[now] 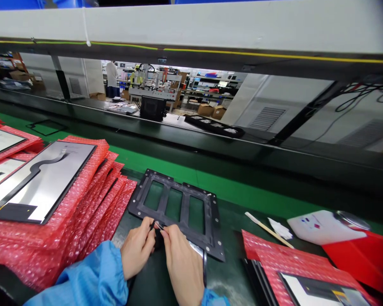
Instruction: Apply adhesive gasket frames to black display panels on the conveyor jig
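My left hand (137, 248) and my right hand (181, 263) meet at the near edge of a black frame jig (178, 204) with three rectangular windows. Both hands pinch one small thin strip (158, 225) between fingertips; I cannot make out what it is. A dark flat part with a shiny edge (199, 255) lies under my right hand. Blue sleeves cover both wrists.
A stack of red bubble-wrap sheets topped by a grey panel (41, 178) sits at left. More red wrap with a panel (306, 272) lies at right, beside a wooden stick (268, 229) and a white pad (322, 227). A green belt (236, 191) runs behind. A person stands far back.
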Motion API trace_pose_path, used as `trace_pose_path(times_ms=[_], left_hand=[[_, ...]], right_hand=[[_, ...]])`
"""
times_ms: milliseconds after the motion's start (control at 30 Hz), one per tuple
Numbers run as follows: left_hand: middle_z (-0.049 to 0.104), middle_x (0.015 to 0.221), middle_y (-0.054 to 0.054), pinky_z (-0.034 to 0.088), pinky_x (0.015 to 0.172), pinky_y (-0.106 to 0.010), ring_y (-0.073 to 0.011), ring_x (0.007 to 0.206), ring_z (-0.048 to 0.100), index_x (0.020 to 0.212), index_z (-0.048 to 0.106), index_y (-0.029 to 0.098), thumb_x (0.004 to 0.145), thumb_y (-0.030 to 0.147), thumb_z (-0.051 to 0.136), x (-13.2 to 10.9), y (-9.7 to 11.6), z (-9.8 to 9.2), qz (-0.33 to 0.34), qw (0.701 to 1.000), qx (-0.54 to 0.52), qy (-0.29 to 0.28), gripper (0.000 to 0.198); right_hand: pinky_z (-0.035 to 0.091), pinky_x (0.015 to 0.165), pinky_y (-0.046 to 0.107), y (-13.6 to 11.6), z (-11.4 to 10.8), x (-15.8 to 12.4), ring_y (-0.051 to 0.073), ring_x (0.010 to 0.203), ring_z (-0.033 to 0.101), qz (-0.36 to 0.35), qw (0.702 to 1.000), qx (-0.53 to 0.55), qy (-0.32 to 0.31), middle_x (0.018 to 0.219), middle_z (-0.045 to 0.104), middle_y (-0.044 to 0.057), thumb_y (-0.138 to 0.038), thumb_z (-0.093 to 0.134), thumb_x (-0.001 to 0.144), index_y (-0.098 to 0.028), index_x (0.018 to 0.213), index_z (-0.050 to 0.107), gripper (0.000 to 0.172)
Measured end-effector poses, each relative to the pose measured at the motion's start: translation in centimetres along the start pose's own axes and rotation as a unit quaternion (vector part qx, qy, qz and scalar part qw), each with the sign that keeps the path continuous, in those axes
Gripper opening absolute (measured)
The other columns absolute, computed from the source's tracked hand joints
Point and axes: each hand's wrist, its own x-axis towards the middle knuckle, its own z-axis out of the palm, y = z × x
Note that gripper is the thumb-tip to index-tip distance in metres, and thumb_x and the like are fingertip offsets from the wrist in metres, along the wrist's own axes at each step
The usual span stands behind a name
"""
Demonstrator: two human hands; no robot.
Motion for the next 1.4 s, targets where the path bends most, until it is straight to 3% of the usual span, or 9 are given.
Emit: trace_pose_path(times_ms=[500,967,1400], left_hand=[[0.053,0.061,0.005,0.036,0.063,-0.024,-0.0145,0.059,0.057,0.105,0.043,0.021,0.097,0.018,0.028,-0.2,0.3,-0.1,0.002,1.0,0.02,-0.004,0.017],[0.054,0.059,0.006,0.039,0.061,-0.023,-0.0147,0.058,0.059,0.112,0.045,0.021,0.095,0.019,0.03,0.0,0.3,-0.4,0.017,1.0,0.024,0.002,0.022],[0.054,0.06,0.006,0.038,0.061,-0.023,-0.0141,0.058,0.058,0.108,0.045,0.021,0.095,0.018,0.032,0.0,0.5,-0.4,0.008,1.0,0.028,0.005,0.019]], right_hand=[[0.028,0.051,0.029,0.5,-0.1,0.7,0.014,0.059,0.057,-0.041,0.999,-0.015,-0.006,0.068,0.056,-0.001,-0.033,0.028,0.103,-0.023,0.082,0.049,0.032],[0.035,0.058,0.025,1.1,-0.4,0.8,0.013,0.068,0.062,-0.03,0.997,0.064,-0.041,0.073,0.06,-0.001,-0.031,0.031,0.103,-0.021,0.084,0.051,0.029],[0.033,0.054,0.027,0.7,-0.3,0.7,0.014,0.068,0.061,-0.01,0.999,0.015,-0.045,0.074,0.059,-0.001,-0.033,0.028,0.103,-0.022,0.087,0.05,0.029]])
